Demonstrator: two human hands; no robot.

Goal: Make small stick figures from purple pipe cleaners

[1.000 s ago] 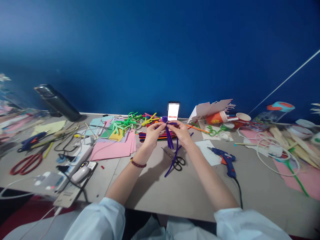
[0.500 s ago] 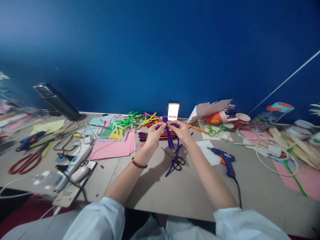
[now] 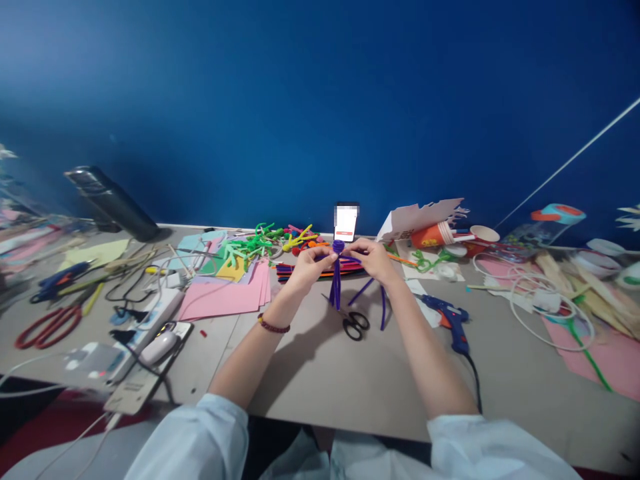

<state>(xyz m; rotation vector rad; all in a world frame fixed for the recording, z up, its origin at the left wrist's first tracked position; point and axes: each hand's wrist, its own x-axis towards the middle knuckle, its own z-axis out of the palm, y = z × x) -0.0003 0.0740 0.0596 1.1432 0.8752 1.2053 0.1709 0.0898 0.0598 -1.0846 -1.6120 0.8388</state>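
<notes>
Purple pipe cleaners — light, soft, easily bent — hang below a purple ball, held above the table toward its far edge; left hand and right hand pinch them at the neck, the firmest hold point.

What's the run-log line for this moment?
left hand: grips purple pipe cleaners below round purple top | right hand: on same bundle | nearby: black-handled scissors
</notes>
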